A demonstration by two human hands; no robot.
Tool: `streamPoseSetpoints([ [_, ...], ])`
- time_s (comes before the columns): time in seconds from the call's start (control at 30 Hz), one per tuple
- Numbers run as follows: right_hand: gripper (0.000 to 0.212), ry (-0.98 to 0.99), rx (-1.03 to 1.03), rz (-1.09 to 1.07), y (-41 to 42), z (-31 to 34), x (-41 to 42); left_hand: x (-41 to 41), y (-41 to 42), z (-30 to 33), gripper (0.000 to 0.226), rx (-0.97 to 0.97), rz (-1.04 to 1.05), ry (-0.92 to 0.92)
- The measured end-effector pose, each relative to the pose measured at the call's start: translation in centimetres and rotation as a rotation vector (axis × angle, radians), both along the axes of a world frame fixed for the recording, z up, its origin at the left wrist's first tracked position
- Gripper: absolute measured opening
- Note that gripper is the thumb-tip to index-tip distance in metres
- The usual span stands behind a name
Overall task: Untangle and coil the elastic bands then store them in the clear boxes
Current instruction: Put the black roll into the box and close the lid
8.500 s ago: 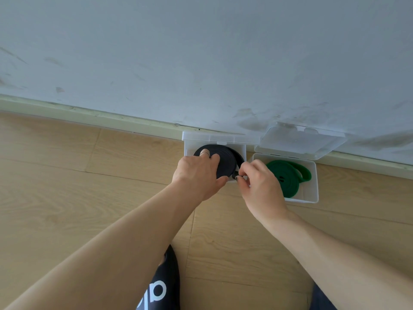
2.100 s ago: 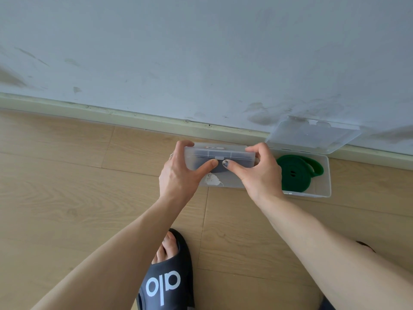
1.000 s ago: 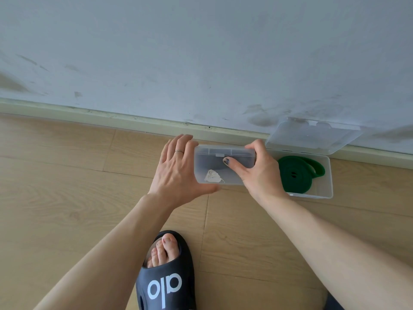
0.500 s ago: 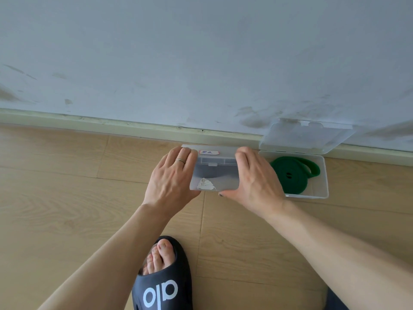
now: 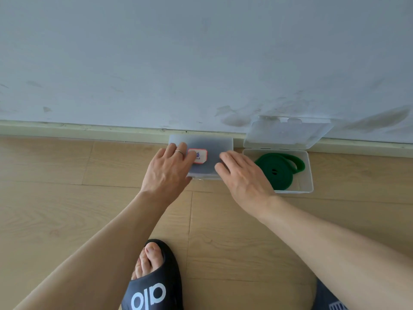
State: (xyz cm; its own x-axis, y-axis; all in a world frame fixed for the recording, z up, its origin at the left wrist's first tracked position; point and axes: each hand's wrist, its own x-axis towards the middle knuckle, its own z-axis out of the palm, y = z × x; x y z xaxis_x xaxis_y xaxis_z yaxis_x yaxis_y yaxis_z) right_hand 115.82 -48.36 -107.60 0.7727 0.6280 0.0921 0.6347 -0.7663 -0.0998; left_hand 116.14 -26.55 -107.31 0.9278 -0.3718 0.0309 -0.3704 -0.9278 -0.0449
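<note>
A clear box (image 5: pixel 212 143) with its lid closed lies on the wooden floor by the baseboard; a red-bordered label (image 5: pixel 199 155) shows on the lid and the contents look dark through the plastic. My left hand (image 5: pixel 166 170) lies flat on the lid's left part with straight fingers. My right hand (image 5: pixel 242 173) rests flat on the lid's right part. To the right stands a second clear box (image 5: pixel 309 175) with its lid (image 5: pixel 288 133) propped open against the wall. A coiled green elastic band (image 5: pixel 278 170) lies inside it.
A white wall (image 5: pixel 201 63) and pale baseboard (image 5: pixel 89 130) run just behind the boxes. A foot in a black slide sandal (image 5: pixel 152 280) stands on the wooden floor (image 5: pixel 67 198) below my left arm.
The black band went into the left box and its lid was folded down. The box was tipped, then laid flat by the baseboard. Both hands now lie flat on its lid.
</note>
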Motion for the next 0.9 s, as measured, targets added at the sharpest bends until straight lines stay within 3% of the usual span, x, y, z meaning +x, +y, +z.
streamPoseSetpoints([
  [0.13,0.048,0.091,0.015,-0.059,0.4,0.4,0.4,0.9,-0.5,0.3,0.064,0.08,0.015,0.037],
  [0.27,0.038,0.093,0.176,-0.103,-1.4,2.7,0.4,1.2,-2.6,1.6,0.062,0.11,0.135,0.227],
  [0.33,0.043,-0.05,0.297,-0.189,-3.4,4.6,1.2,2.1,-4.3,2.8,0.079,-0.082,0.182,0.362],
  [0.4,0.046,-0.191,0.336,-0.329,-5.9,6.2,2.3,3.1,-6.7,4.7,0.099,-0.408,0.203,0.465],
  [0.47,0.043,-0.231,0.279,-0.424,-8.1,6.8,3.2,3.9,-9.2,6.2,0.102,-0.645,0.198,0.482],
  [0.53,0.039,-0.206,0.237,-0.432,-9.8,6.4,3.6,4.0,-11.3,7.3,0.095,-0.742,0.165,0.489],
  [0.73,0.025,-0.125,0.341,-0.422,-11.6,5.9,2.5,3.2,-13.3,6.9,0.058,-0.572,0.041,0.422],
  [0.83,0.038,0.042,0.19,-0.428,-12.8,3.5,0.2,1.7,-14.2,4.4,0.063,-0.223,-0.174,0.376],
  [0.9,0.052,0.264,0.032,-0.445,-13.8,1.5,-1.7,0.6,-15.1,2.5,0.068,0.01,-0.252,0.296],
])
